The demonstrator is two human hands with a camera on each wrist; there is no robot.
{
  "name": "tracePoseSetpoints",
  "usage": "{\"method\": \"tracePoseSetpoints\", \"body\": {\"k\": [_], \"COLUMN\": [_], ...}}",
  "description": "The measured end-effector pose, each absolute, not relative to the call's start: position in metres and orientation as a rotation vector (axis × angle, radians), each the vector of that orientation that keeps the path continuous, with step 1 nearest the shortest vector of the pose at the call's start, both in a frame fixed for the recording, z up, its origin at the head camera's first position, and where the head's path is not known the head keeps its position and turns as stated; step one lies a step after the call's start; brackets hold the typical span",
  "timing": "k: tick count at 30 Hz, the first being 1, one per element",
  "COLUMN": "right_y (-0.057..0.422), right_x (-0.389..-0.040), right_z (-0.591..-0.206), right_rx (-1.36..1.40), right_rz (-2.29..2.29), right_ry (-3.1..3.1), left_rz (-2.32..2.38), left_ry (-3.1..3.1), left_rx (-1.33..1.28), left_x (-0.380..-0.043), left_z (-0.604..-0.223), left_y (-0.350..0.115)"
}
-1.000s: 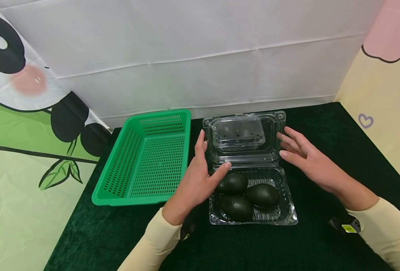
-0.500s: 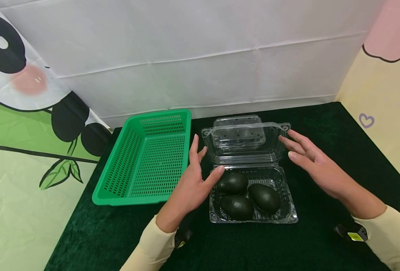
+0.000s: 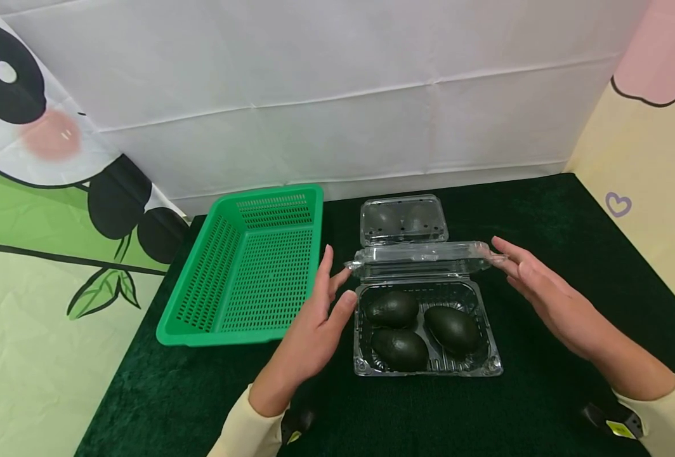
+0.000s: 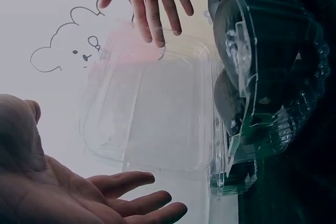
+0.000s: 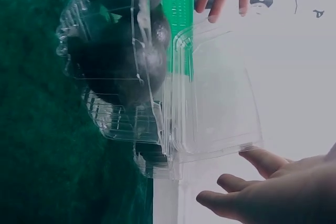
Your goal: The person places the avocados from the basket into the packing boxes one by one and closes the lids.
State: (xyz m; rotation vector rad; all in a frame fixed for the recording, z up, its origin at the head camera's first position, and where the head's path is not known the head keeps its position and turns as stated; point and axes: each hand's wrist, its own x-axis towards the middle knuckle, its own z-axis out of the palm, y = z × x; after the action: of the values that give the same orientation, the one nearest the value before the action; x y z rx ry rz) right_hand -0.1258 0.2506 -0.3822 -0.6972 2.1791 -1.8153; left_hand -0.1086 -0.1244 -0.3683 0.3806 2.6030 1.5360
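Observation:
A clear plastic clamshell box [image 3: 429,373] sits on the dark green cloth. Three dark avocados lie in its base: one at the back left [image 3: 393,309], one at the front left [image 3: 400,350] and one at the right [image 3: 453,330]. Its hinged lid [image 3: 423,270] stands raised at the back edge. My left hand [image 3: 314,330] is at the lid's left side, fingers extended close to its corner. On the other side, my right hand [image 3: 554,304] has its fingertips at the lid's right corner, the fingers fairly straight. Neither hand curls round anything.
A green slotted basket [image 3: 237,339] stands left of the box, close to the left hand. Behind the lid lies a smaller clear container [image 3: 404,219] with small holes. A white cloth wall [image 3: 372,127] rises at the back of the table.
The lid has swung from lying back to standing up. Both hands have drawn nearer to me and moved apart. The right avocado has shifted right and forward in the base.

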Motion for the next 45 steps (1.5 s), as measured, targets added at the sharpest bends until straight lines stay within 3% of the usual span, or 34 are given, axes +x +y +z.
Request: {"method": "tracePoseSetpoints", "body": {"k": [13, 45], "right_y": [0.253, 0.255], "right_x": [-0.104, -0.07], "right_z": [-0.385, -0.417], "right_rx": [-0.791, -0.667], "right_rz": [-1.713, -1.673], "right_ry": [2.263, 2.201], "left_rz": [1.437, 1.075], "left_ry": [2.645, 2.701], "left_rx": [0.385, 0.503], "left_x": [-0.091, -0.057], "left_z": [-0.377, -0.426], "left_y": [-0.129, -0.139]}}
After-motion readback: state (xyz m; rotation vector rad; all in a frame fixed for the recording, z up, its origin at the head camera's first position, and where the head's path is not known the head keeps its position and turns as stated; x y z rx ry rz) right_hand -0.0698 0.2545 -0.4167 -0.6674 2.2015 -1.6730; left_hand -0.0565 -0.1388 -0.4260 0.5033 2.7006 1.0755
